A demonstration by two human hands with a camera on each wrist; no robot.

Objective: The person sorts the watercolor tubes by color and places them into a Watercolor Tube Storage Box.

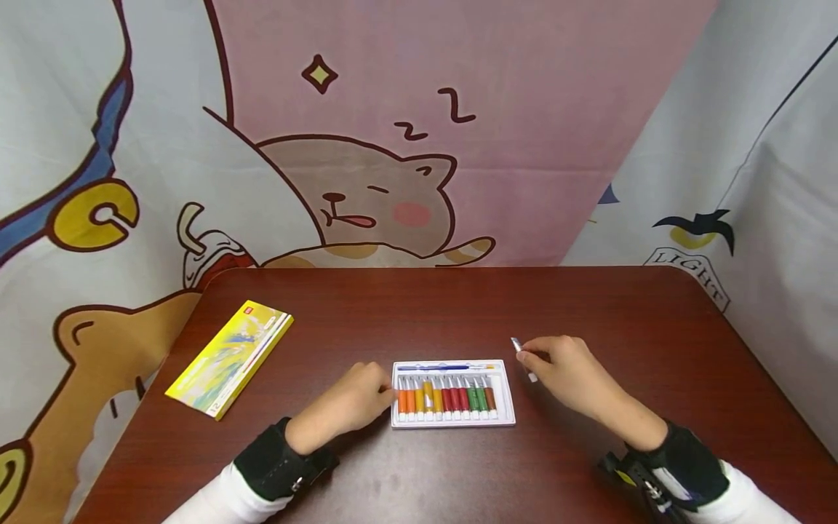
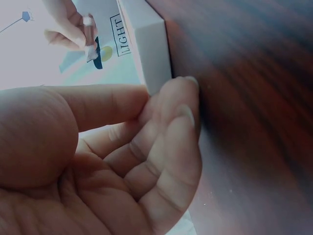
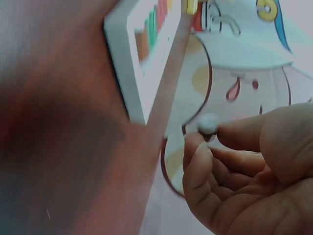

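A white plastic tray (image 1: pixel 452 425) lies on the table, holding a row of orange, yellow, red, green and brown paint tubes (image 1: pixel 463 399). Along its far side runs a blue-handled paintbrush (image 1: pixel 439 367). My left hand (image 1: pixel 356 393) holds the tray's left end, thumb and fingertips at its corner in the left wrist view. To the right of the tray, my right hand (image 1: pixel 569 367) pinches a small paint tube (image 2: pixel 89 34) between thumb and fingers, above the table. This tube looks brown with a white cap; the fingers cover much of it.
A yellow paint box (image 1: pixel 229 358) with printed artwork lies slanted at the left of the brown table (image 1: pixel 556 466). Behind the table hangs a cartoon-printed cloth (image 1: pixel 524 131), which also covers the right side.
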